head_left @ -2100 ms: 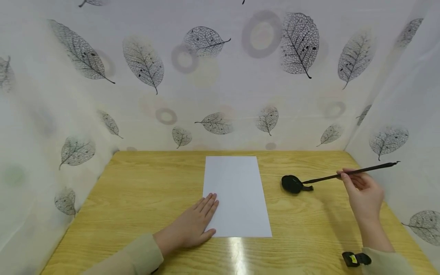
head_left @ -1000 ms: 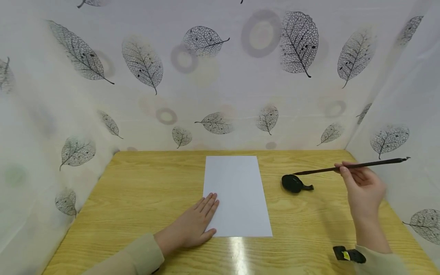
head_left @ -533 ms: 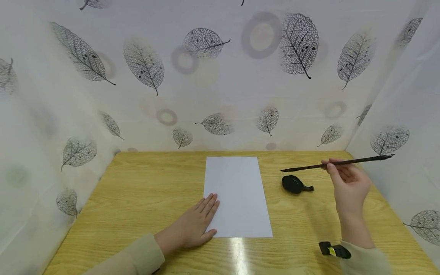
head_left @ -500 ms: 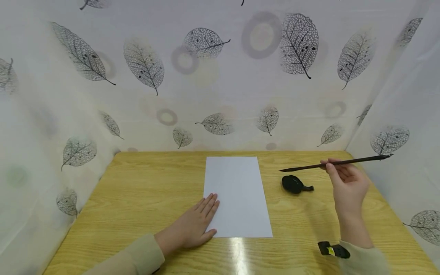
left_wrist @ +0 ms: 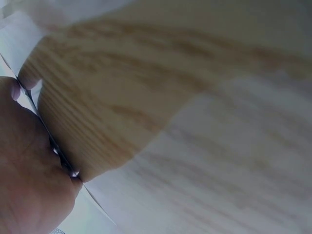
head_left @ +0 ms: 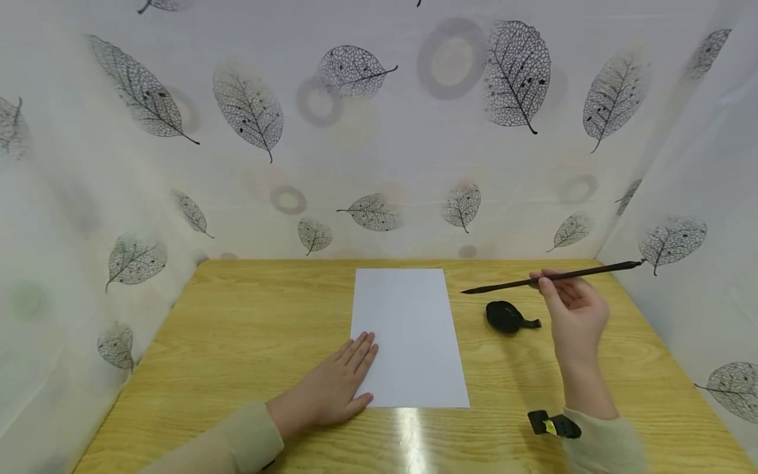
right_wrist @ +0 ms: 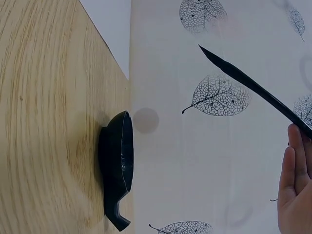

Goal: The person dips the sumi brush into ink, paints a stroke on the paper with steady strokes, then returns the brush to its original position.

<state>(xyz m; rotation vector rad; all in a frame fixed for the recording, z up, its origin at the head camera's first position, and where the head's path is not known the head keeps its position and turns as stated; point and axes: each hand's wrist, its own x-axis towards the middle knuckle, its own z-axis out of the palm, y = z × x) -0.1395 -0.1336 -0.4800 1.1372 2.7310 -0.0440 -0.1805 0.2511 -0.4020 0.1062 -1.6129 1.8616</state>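
Observation:
A dark, slim ink brush (head_left: 586, 271) is pinched in my right hand (head_left: 577, 322), its pointed tip aimed left. In the head view that tip lies just right of the upper part of a white sheet of paper (head_left: 408, 329). The right wrist view shows the brush (right_wrist: 258, 89) raised off the table, with the fingers at the right edge. My left hand (head_left: 337, 382) rests flat on the paper's lower left edge, fingers straight. A small black ink dish (head_left: 503, 317) with a short curved handle stands between the paper and my right hand; the right wrist view shows the dish (right_wrist: 117, 156) side-on.
The wood-grain table (head_left: 254, 316) carries the sheet and the dish. White leaf-print cloth (head_left: 379, 151) hangs behind it and along both sides. A black strap with a yellow mark (head_left: 553, 425) sits at my right wrist.
My right hand has lifted the brush tip from the dish and carried it left past the dish, toward the paper. My left hand and the sheet have stayed put.

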